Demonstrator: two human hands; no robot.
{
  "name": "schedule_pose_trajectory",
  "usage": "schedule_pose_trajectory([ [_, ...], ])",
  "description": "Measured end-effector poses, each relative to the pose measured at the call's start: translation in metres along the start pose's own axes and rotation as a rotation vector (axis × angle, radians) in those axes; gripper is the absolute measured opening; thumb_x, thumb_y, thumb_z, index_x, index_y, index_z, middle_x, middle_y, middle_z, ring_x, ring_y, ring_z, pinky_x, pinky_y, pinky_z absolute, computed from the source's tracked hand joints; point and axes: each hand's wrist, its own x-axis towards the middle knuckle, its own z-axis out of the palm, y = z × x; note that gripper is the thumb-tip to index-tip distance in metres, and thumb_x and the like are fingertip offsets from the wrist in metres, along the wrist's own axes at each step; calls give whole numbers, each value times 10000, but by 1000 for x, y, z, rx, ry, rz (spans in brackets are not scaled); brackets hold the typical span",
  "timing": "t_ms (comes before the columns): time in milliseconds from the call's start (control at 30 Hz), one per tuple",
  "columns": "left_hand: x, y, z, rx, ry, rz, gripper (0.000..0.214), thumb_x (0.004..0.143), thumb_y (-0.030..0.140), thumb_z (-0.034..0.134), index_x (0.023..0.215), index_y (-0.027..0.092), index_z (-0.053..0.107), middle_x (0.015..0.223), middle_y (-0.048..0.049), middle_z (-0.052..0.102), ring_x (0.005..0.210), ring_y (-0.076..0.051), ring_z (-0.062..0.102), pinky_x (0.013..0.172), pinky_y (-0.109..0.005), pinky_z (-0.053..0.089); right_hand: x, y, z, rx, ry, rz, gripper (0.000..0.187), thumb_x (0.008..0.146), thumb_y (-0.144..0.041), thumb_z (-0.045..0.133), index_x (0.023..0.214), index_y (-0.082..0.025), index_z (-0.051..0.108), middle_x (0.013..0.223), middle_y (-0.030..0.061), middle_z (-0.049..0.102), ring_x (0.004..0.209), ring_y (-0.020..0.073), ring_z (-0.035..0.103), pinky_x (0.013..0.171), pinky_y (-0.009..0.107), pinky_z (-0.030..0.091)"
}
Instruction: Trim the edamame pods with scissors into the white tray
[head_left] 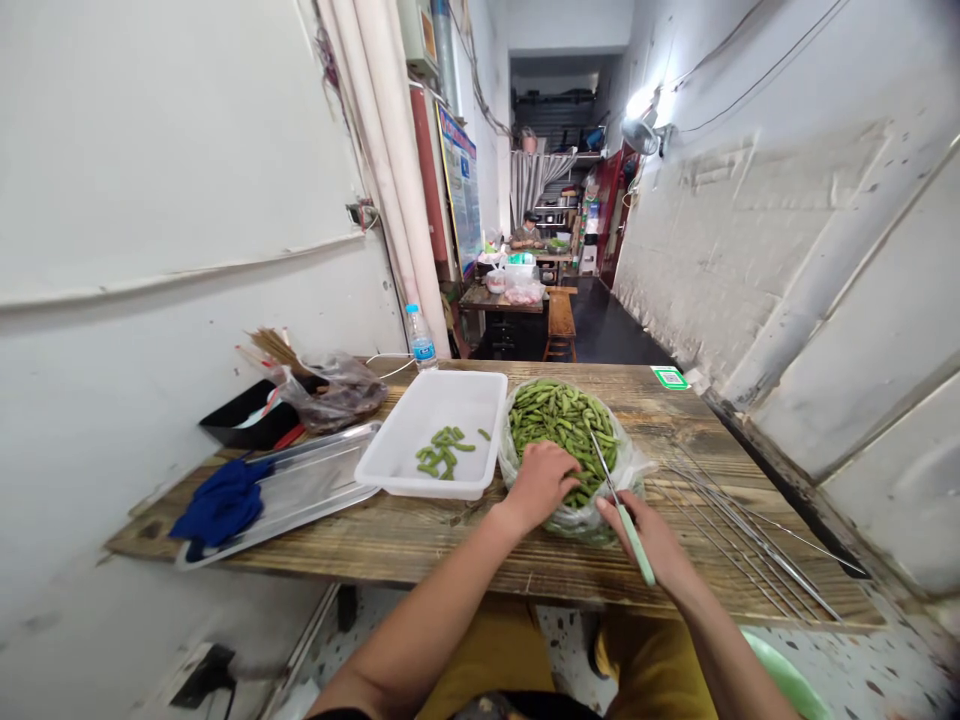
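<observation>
Wood table (705,430) before you | white wall (150,150), 9 o'clock | right hand (664,545) grips green-handled tool (636,545) | left hand (541,483) at pods (551,408), hold unclear | 5 o'clock: basin (784,675) cut off

Pods (555,410) are green, the tub (465,400) white, tool handle (637,546) mint, tabletop (667,425) grained brown.

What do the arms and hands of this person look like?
The left hand and right hand are bare, with no gloves or watch visible. Both forearms are uncovered; a dark sleeve edge shows on the left side.
</observation>
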Motion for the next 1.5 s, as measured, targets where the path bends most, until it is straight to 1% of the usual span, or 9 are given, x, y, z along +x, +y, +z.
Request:
schedule_pose_trajectory([
  [100,0,-6,-2,-321,170,-263,163,762,237,633,903,174,684,837,-43,677,787,-169,576,764,-297,432,-1,-6,0,-10,-34,-17,478,826,-644,387,743,-193,522,689,31,572,653,181,511,632,285,400],
  [233,-1,-9,3,-602,219,-446,229,706,274,680,891,144,711,834,-55,710,762,-174,619,730,-284,465,-1,-15,1,-38,-98,-34,448,831,-610,409,735,-190,534,701,31,579,668,179,521,645,278,394],
  [500,-5,-6,6,-775,171,-495,232,659,270,706,845,132,721,841,-57,723,763,-176,636,754,-291,473,0,-19,0,-17,-125,-70,447,823,-599,430,725,-181,554,658,9,534,631,154,460,606,258,358],
  [700,-5,-6,3,-945,186,-590,146,652,208,725,767,124,691,657,-6,648,601,-113,556,664,-269,452,3,-13,9,-24,-103,-31,463,800,-608,464,628,-182,514,539,-27,395,540,121,343,523,247,266],
  [833,-4,-7,-2,-1367,249,-714,246,599,205,800,766,127,637,723,-8,626,665,-96,571,670,-247,468,5,-12,9,-24,-114,-58,432,830,-598,440,727,-187,530,615,-11,489,597,142,436,571,250,336],
  [967,-2,-6,-6,-1482,372,-728,387,519,273,859,795,123,633,733,16,607,564,-28,482,494,-150,363,2,-13,8,13,-144,-88,426,869,-589,379,813,-190,517,749,24,569,707,170,513,668,266,397],
  [1067,-2,-3,-6,-1577,374,-708,445,488,316,871,774,135,582,627,47,563,516,-42,492,444,-151,347,0,-13,10,20,-138,-94,430,866,-600,383,805,-192,507,748,23,564,712,172,511,682,273,399],
  [1300,-5,9,-7,-1540,317,-760,276,665,224,781,684,109,530,596,-34,623,542,-76,582,523,-156,466,-2,-17,11,47,-142,-102,428,866,-592,391,817,-185,514,751,23,552,709,170,507,686,274,396],
  [1500,-9,13,1,-1562,276,-770,250,695,213,759,659,93,543,606,-49,635,521,-78,592,519,-156,490,-1,-20,13,67,-135,-94,412,865,-569,407,753,-184,502,677,2,529,641,146,454,613,248,360],
])
